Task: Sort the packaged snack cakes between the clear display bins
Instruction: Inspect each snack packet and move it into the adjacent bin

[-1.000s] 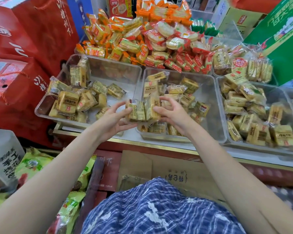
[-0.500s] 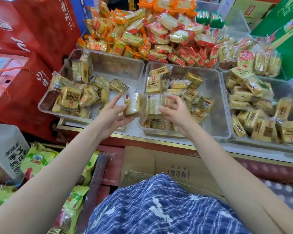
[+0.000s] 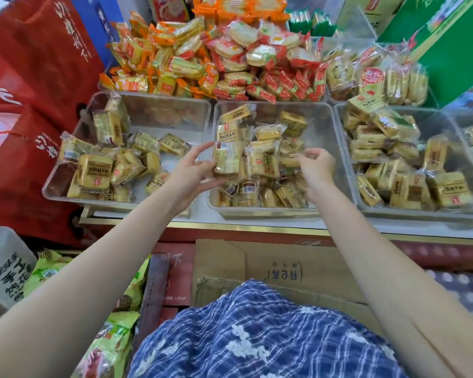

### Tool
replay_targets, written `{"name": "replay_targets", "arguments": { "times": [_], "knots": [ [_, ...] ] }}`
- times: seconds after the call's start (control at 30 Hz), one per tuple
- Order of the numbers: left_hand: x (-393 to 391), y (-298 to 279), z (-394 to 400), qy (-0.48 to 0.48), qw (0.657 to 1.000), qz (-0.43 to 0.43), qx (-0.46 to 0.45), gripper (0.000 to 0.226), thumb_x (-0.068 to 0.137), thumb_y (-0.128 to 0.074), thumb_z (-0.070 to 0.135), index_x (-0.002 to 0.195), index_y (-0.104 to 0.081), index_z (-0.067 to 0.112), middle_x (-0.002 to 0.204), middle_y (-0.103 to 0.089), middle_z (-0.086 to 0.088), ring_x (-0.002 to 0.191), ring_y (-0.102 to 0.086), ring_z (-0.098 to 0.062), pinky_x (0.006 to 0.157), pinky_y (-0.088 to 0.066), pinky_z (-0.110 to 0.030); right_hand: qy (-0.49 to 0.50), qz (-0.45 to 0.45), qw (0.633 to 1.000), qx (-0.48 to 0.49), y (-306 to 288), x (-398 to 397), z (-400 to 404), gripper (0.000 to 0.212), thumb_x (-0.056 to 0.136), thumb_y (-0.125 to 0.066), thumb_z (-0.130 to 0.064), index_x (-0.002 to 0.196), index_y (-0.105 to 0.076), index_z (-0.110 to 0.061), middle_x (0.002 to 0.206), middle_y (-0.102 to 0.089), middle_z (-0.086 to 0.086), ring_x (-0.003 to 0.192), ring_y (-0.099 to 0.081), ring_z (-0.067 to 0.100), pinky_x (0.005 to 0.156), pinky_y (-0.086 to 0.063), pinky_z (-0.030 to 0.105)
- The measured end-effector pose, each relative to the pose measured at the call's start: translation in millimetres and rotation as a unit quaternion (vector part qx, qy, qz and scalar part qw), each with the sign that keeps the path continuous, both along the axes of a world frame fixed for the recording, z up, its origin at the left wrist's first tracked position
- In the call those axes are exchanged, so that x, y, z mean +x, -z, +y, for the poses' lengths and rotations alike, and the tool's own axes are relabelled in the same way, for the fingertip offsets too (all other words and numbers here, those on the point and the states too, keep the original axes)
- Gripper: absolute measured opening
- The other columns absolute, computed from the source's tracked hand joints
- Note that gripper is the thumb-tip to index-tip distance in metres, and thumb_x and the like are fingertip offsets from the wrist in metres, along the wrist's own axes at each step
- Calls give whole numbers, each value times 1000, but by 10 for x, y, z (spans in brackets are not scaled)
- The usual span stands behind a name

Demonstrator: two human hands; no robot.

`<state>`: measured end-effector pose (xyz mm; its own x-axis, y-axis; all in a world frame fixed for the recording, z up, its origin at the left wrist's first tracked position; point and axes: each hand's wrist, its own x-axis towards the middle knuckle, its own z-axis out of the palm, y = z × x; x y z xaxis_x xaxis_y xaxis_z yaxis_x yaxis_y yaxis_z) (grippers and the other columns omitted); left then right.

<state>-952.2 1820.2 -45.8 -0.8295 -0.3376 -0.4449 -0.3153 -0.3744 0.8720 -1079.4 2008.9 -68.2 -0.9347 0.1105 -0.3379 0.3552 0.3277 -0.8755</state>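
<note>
Left hand (image 3: 191,173) has a packaged snack cake (image 3: 227,159) gripped from the side, thumb under and fingers up along its edge, held above the front-left corner of the middle bin (image 3: 320,115). Right hand (image 3: 316,166) is over the same bin with fingers curled down into the pile; looks like it's pinching a wrapper, but it's blurry there so I honestly can't tell.

Around that, biggest stuff first: red gift bags (image 3: 38,85) stacked on the far left, pressed up against the left bin (image 3: 153,105). A green carton (image 3: 448,47) at top right, behind the right bin (image 3: 437,121). A flattened cardboard box (image 3: 279,268) lies below the counter edge, right above the blue plaid fabric (image 3: 257,336) at the bottom. Behind the three clear bins there's a heap of orange and red wrapped snacks (image 3: 216,55), spilling right up to the bins' back walls. All three bins hold the same sort of yellow cakes, the left one thinnest. White jug (image 3: 3,268) and green snack bags (image 3: 112,342) sit low on the left.
</note>
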Motion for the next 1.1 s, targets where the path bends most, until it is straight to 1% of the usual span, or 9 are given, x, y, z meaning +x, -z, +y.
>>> {"name": "replay_targets", "arguments": {
  "times": [0.13, 0.23, 0.3, 0.43, 0.57, 0.7, 0.87, 0.97, 1.1],
  "knots": [
    [-164, 5, 206, 46, 997, 11, -64, 37, 95, -47, -4, 125, -53, 18, 115, -52, -5, 97, -61, -14, 74, -59, -29, -52, 26, 998, 17, -32, 78, 71, 26, 92, -46, 0, 108, -63, -13, 117, -58, 4, 78, -52, 8, 60, -42, 13],
    [-178, 59, 221, 61, 988, 19, -138, 36, 92, -51, -3, 120, -56, 20, 123, -53, -2, 99, -61, -13, 80, -58, -34, -80, 55, 995, 22, -76, 107, 52, 30, 90, -44, 0, 93, -60, -25, 110, -60, -1, 86, -57, 16, 83, -50, 33],
    [-136, 104, 153, 112, 951, 6, -289, 41, 91, -51, -5, 118, -58, 25, 131, -54, 1, 112, -55, -15, 86, -52, -32, -106, 79, 991, 36, -107, 121, 1, 29, 90, -45, 0, 92, -60, -26, 107, -59, -4, 84, -58, 15, 86, -51, 38],
    [-49, 149, -29, 191, 853, -12, -486, 43, 92, -48, -1, 122, -60, 27, 130, -50, 12, 138, -29, -15, 104, -28, -30, -158, 109, 980, 48, -118, 144, -179, 28, 91, -43, 0, 99, -62, -20, 109, -57, 1, 65, -48, 7, 56, -39, 19],
    [91, 277, -295, 211, 778, -64, -589, 39, 92, -47, 1, 124, -60, 20, 142, -48, 0, 143, -16, -21, 109, -22, -35, -203, 152, 966, 58, -108, 199, -399, 26, 91, -43, 0, 98, -63, -14, 119, -54, 5, 85, -51, 14, 67, -43, 19],
    [327, 425, -631, 162, 748, -107, -635, 34, 90, -51, 1, 120, -63, 10, 137, -52, -13, 128, -39, -35, 106, -28, -41, -294, 195, 934, 59, -126, 288, -659, 22, 91, -46, 0, 101, -61, -12, 118, -53, 5, 93, -53, 12, 88, -46, 27],
    [753, 597, -1063, 130, 711, -208, -658, 33, 91, -49, 8, 121, -63, 12, 135, -54, -7, 129, -38, -34, 105, -30, -47, -562, 176, 803, 90, -124, 417, -1281, 23, 94, -52, -6, 115, -58, -8, 104, -58, 1, 88, -55, 12, 77, -47, 16],
    [860, 674, -1193, 107, 706, -258, -651, 33, 96, -43, 24, 119, -65, 15, 134, -54, -4, 131, -35, -31, 107, -17, -43, -681, 188, 671, 224, -72, 423, -1704, 31, 94, -55, -15, 123, -54, -9, 116, -58, 7, 102, -55, 20, 80, -42, 23],
    [907, 792, -1212, 108, 682, -212, -691, 57, 85, -24, 35, 94, -73, 7, 112, -65, -14, 116, -50, -41, 98, -23, -56, -733, 144, 538, 390, 181, 518, -2146, 48, 91, -61, -20, 134, -44, -5, 127, -55, 12, 110, -55, 27, 77, -42, 29]
  ]
}}
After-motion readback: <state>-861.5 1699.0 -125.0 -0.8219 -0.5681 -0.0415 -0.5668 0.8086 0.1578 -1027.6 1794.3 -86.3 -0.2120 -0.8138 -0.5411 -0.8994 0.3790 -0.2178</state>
